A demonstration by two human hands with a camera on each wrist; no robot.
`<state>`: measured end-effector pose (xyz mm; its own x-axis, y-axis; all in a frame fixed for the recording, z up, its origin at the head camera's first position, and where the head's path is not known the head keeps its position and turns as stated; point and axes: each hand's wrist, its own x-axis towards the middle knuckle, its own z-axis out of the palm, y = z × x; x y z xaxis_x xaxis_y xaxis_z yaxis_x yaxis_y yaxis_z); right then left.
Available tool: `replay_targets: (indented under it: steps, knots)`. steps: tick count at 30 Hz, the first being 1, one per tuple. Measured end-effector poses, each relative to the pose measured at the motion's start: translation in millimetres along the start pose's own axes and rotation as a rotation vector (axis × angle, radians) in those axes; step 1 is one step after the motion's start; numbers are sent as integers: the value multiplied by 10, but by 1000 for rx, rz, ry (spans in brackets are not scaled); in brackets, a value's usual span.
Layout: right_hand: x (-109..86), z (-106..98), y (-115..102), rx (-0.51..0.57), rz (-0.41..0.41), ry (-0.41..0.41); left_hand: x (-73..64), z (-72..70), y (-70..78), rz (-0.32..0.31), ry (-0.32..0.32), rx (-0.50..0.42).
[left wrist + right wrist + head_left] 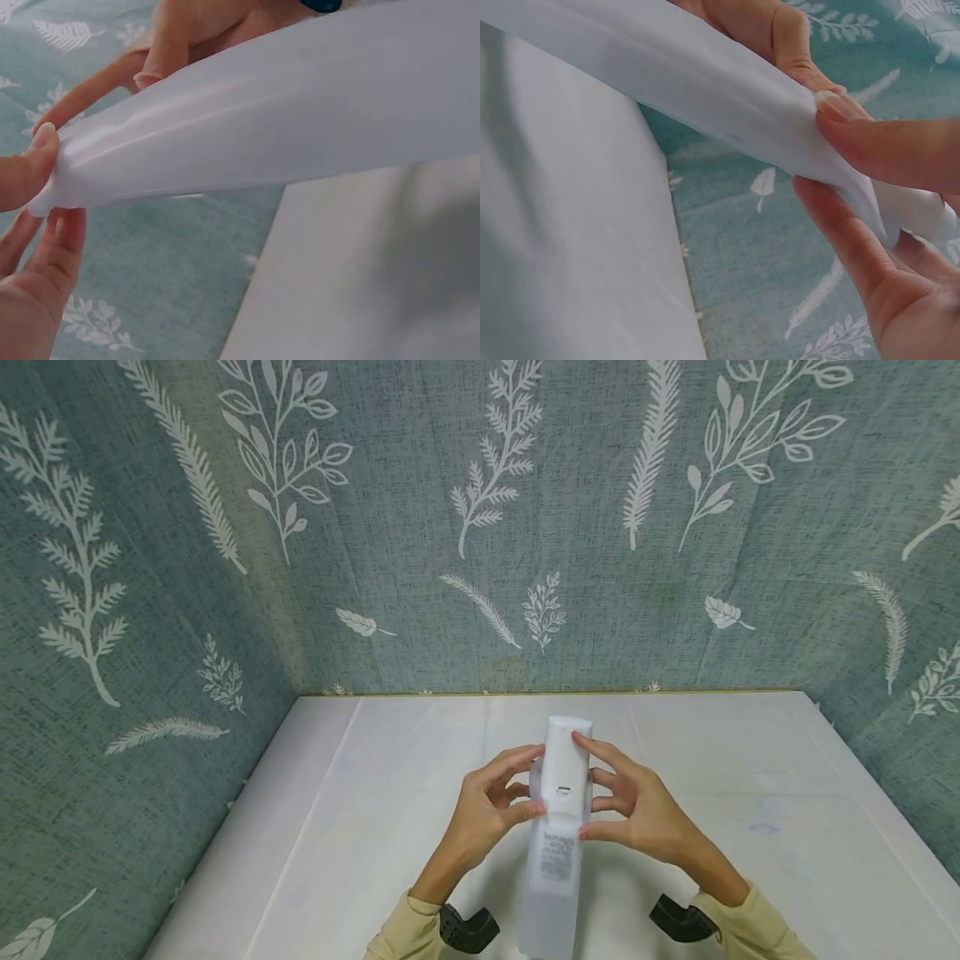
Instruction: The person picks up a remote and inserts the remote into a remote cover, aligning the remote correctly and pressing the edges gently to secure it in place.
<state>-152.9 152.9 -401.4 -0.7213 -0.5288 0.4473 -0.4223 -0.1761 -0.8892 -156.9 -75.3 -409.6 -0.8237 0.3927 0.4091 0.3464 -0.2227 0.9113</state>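
Note:
A white remote control [566, 760], its back with a small latch showing, stands partly out of a long translucent plastic sleeve [547, 922] in the head view. Printed text shows through the sleeve below the latch. From the left, my left hand [487, 802] pinches the sleeve's mouth at the remote's side. My right hand [648, 810] grips the other side, its index finger on the bare upper part of the remote and its thumb lower down on the sleeve. In both wrist views the sleeve [247, 120] stretches lengthwise, held off the table.
Beneath the hands lies a white table [360, 860]. Teal fabric [405, 527] with white leaf prints hangs behind it and along both sides. Each wrist carries a black camera mount [468, 929] over a pale yellow sleeve cuff.

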Motion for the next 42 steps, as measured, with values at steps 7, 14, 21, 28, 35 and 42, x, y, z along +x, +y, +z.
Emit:
replay_targets:
  steps: [7,14,21,28,35,42]
  knots:
    - [-35,26,26,83,-16,49,9,6,36,-11,-18,17]
    - [-51,40,34,66,-76,74,17,6,55,5,-49,55]
    - [-53,24,29,45,-73,81,5,12,42,-17,-44,60]
    - [-59,10,23,67,-9,86,12,20,30,-16,-10,48]
    - [-66,15,15,49,-6,89,10,36,42,-18,16,36]
    - [-64,29,1,52,12,100,0,41,42,-16,33,23]
